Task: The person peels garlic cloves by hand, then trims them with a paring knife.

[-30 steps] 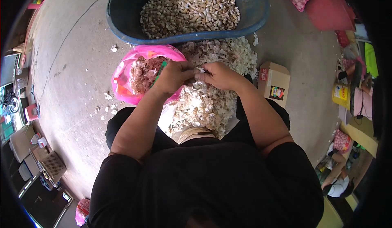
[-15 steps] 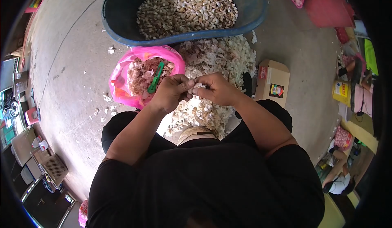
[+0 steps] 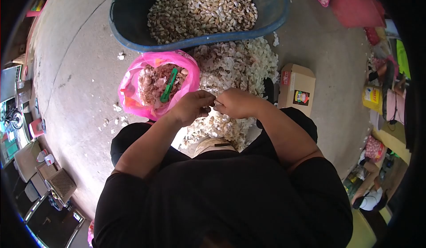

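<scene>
My left hand and my right hand meet fingertip to fingertip over a heap of pale, papery garlic skins. Both are closed in a pinch around something too small and hidden to name. Left of them, a pink plastic bag stands open with garlic and skins inside, and a green-handled tool lies on top. Beyond the heap is a large blue tub with many garlic cloves in it.
A cardboard box sits on the floor at the right. Further right are a yellow container, net bags and a person at the edge. Crates stand at the far left.
My hands have moved slightly down, and the right hand's fingers have curled in more. The pinched fingertips now hide the pale piece that showed between them.
</scene>
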